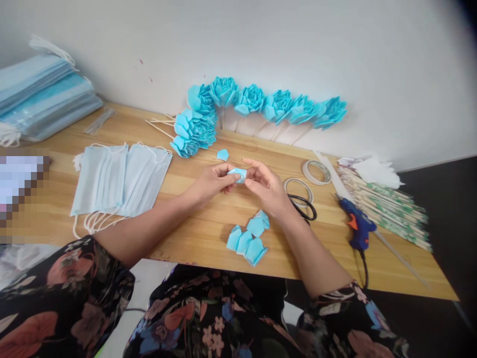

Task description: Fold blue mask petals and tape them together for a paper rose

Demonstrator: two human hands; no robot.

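My left hand (212, 181) and my right hand (265, 186) meet over the wooden table (194, 233), both pinching one small light-blue folded petal piece (237, 173) between their fingertips. A single loose blue petal (222, 154) lies just beyond them. Several cut blue petal pieces (249, 238) lie in a small pile near the table's front edge, below my right wrist. Finished blue fabric roses on wooden sticks (261, 104) lean in a row against the white wall, with more roses (194, 130) lying flat on the table.
Blue face masks (119, 179) lie spread at left, with a tall stack of masks (40, 94) at the far left. Right of my hands are black scissors (303, 206), two tape rolls (316, 171), a blue glue gun (357, 226) and a bundle of wrapped sticks (387, 206).
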